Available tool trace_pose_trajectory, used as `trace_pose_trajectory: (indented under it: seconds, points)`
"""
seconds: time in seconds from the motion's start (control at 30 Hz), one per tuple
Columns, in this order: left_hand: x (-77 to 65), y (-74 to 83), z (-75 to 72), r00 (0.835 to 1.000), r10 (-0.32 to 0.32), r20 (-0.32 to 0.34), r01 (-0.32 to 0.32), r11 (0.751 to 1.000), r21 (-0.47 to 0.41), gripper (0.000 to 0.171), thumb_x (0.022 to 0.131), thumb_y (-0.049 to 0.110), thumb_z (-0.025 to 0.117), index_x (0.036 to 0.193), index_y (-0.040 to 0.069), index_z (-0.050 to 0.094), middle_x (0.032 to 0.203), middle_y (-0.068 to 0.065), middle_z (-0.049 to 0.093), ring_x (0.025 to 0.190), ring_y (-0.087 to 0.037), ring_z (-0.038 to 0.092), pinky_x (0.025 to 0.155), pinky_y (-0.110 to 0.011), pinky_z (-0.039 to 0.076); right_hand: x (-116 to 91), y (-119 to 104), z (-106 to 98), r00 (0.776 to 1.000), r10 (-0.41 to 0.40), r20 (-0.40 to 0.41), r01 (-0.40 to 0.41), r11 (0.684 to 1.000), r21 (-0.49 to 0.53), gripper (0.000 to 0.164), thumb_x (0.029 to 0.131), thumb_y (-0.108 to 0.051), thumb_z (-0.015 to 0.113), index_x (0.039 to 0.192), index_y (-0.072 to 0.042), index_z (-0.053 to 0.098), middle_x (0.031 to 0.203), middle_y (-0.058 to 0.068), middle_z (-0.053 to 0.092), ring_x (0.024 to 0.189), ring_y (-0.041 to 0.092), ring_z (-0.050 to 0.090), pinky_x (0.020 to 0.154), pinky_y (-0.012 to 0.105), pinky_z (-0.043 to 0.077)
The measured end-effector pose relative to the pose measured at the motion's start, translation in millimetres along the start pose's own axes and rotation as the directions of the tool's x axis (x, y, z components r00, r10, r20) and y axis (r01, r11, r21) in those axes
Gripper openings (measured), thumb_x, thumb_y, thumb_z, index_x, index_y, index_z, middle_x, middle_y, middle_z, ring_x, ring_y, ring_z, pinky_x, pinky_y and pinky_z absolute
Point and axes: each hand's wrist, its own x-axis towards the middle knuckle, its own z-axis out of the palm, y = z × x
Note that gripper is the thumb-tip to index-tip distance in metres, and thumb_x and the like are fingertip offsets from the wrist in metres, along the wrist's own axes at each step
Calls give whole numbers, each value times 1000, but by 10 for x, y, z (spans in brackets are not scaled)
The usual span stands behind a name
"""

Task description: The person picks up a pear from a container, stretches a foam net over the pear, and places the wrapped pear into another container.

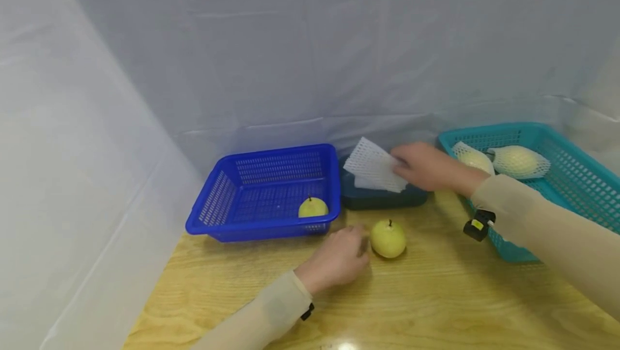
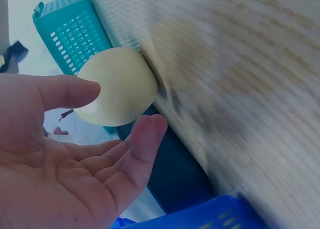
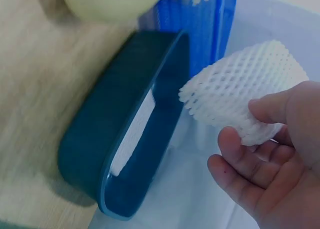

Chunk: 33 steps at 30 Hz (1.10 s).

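My right hand (image 1: 423,167) pinches a white foam fruit net (image 1: 367,159) between thumb and fingers, above a dark teal tub (image 1: 382,200). In the right wrist view, another white foam net (image 3: 134,136) lies inside that tub. A bare yellow-green pear (image 1: 388,239) stands on the table, stem up. Just left of it is my left hand (image 1: 339,258). In the left wrist view its thumb and fingers are spread apart beside the pear (image 2: 122,86), not closed round it; whether a fingertip touches it I cannot tell.
A blue basket (image 1: 271,229) at the left has one bare pear (image 1: 312,207) in it. At the right, a turquoise basket (image 1: 513,253) contains net-wrapped pears (image 1: 519,161). Whitish sheeting (image 1: 310,43) hangs behind the wooden table (image 1: 411,307) and along its left side.
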Motion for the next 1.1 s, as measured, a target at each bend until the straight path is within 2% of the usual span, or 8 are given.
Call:
trace_pose_trajectory:
  seconds: [0.1, 0.3, 0.4, 0.53, 0.63, 0.83, 1.0, 1.1]
  points:
    - [2, 31, -30, 1000, 4, -30, -5, 1000, -25, 53, 93, 16, 62, 142, -3, 51, 133, -19, 64, 120, -31, 63, 99, -44, 54, -125, -57, -41, 999, -15, -41, 17, 999, 46, 20, 102, -18, 57, 83, -17, 53, 67, -1, 48, 56, 13, 42, 58, 32, 39]
    - [22, 33, -81, 991, 51, -125, -58, 997, -57, 38, 97, 8, 53, 133, -3, 59, 110, -11, 72, 91, -16, 67, 82, -33, 58, -343, -208, -61, 998, 8, -65, 3, 985, 173, 19, 104, -25, 55, 87, -17, 55, 68, -1, 49, 55, 13, 43, 60, 32, 41]
    - [37, 45, -121, 982, 60, -181, -78, 992, -99, 33, 98, 8, 51, 128, -1, 63, 104, -7, 72, 90, -14, 67, 82, -32, 57, -429, -270, -38, 998, 28, -57, -13, 971, 240, 17, 104, -27, 56, 91, -18, 58, 68, -2, 53, 55, 12, 46, 60, 31, 43]
    - [58, 63, -189, 968, 58, -243, -107, 975, -194, 27, 100, 9, 48, 118, 3, 67, 101, -4, 72, 85, -11, 66, 74, -25, 55, -527, -342, 6, 998, 40, -48, -22, 946, 325, 13, 104, -26, 57, 109, -17, 64, 83, 0, 65, 62, 10, 54, 61, 30, 47]
    - [75, 75, -237, 963, 45, -264, -120, 954, -276, 25, 100, 9, 48, 112, 5, 68, 93, -2, 71, 77, -7, 62, 68, -22, 51, -584, -389, 40, 998, 53, -32, -35, 914, 405, 30, 103, -25, 58, 131, -14, 61, 104, 5, 71, 73, 12, 62, 64, 31, 52]
    - [88, 94, -296, 974, 2, -225, -115, 863, -492, 21, 103, 13, 47, 108, 13, 67, 90, -5, 70, 72, -9, 63, 61, -24, 52, -662, -476, 127, 998, 61, -23, -42, 873, 486, 31, 103, -21, 58, 133, -13, 59, 114, 7, 69, 82, 15, 64, 69, 32, 55]
    - [92, 119, -296, 986, -29, -166, -86, 759, -646, 23, 107, 19, 47, 111, 13, 69, 86, -9, 70, 73, -25, 68, 60, -31, 55, -710, -536, 205, 997, 64, -38, -35, 853, 521, 28, 102, -16, 59, 130, -11, 60, 121, 10, 67, 96, 17, 67, 76, 30, 58]
    - [114, 131, -305, 993, -34, -117, -63, 679, -732, 26, 107, 22, 47, 114, 10, 69, 88, -11, 71, 73, -25, 67, 59, -33, 55, -719, -557, 253, 997, 61, -52, -24, 844, 536, 28, 102, -14, 59, 129, -10, 61, 122, 11, 67, 101, 19, 67, 80, 29, 58]
